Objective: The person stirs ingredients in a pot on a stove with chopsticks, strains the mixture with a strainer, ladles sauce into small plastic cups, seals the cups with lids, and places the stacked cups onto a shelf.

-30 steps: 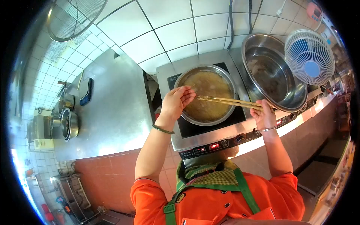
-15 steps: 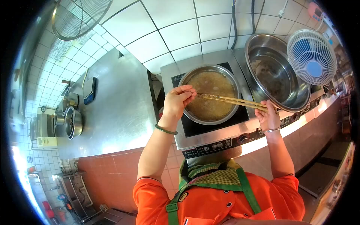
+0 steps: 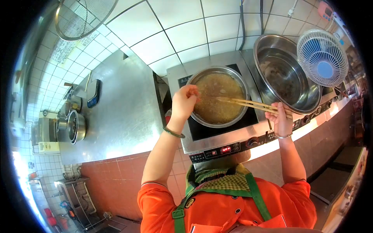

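A round steel pot (image 3: 245,83) of brownish, cloudy liquid (image 3: 217,110) sits on the black plate of a cooktop (image 3: 202,134). My right hand (image 3: 280,119) grips the thick ends of long wooden chopsticks (image 3: 252,104), whose tips reach over the middle of the pot. Above the pot's left rim is my left hand (image 3: 187,100), its fingers curled together, apart from the chopstick tips. Whatever may be between those fingers is too small to make out.
To the right, a large steel basin (image 3: 285,75) holds some liquid, with a white fan (image 3: 322,58) beside it. A steel counter (image 3: 116,112) on the left bears a phone (image 3: 93,94) and small pots (image 3: 77,127). A mesh strainer (image 3: 79,19) hangs at the upper left.
My left fingers have come away from the chopstick tips and curled in. The chopsticks have shifted slightly right with my right hand.
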The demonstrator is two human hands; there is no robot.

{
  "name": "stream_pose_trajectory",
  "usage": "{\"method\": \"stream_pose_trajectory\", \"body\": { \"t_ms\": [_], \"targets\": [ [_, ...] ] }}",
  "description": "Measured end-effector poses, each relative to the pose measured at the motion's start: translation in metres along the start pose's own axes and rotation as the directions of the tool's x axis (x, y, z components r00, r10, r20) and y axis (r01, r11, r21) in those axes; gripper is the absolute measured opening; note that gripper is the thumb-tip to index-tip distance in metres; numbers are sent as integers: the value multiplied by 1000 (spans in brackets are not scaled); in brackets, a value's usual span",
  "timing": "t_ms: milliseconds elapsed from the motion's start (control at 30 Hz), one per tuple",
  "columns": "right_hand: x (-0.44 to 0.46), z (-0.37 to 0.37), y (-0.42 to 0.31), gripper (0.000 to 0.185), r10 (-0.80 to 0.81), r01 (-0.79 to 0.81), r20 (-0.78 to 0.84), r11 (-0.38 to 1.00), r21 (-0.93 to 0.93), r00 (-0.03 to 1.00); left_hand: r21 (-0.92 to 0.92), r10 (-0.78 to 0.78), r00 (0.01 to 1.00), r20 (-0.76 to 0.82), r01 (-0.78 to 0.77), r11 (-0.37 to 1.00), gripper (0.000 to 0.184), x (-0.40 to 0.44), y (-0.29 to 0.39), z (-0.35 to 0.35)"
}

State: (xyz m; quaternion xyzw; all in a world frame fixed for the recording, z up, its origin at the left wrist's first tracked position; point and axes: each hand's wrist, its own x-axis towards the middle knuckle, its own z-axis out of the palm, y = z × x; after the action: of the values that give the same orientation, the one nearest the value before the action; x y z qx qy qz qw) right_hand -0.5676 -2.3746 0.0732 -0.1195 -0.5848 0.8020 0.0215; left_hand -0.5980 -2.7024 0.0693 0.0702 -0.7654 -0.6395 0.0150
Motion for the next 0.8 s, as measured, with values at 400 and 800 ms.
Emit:
{"method": "stream_pose_trajectory", "body": {
  "t_ms": [400, 800],
  "targets": [
    [23, 28, 81, 33, 314, -318, 51, 939, 135, 948, 579, 490, 812, 316, -574, 578, 30, 15, -42, 2],
    [47, 45, 105, 24, 173, -129, -206, 969, 210, 963, -94, -252, 940, 232, 279, 956, 24, 61, -66, -38]
  ]
}}
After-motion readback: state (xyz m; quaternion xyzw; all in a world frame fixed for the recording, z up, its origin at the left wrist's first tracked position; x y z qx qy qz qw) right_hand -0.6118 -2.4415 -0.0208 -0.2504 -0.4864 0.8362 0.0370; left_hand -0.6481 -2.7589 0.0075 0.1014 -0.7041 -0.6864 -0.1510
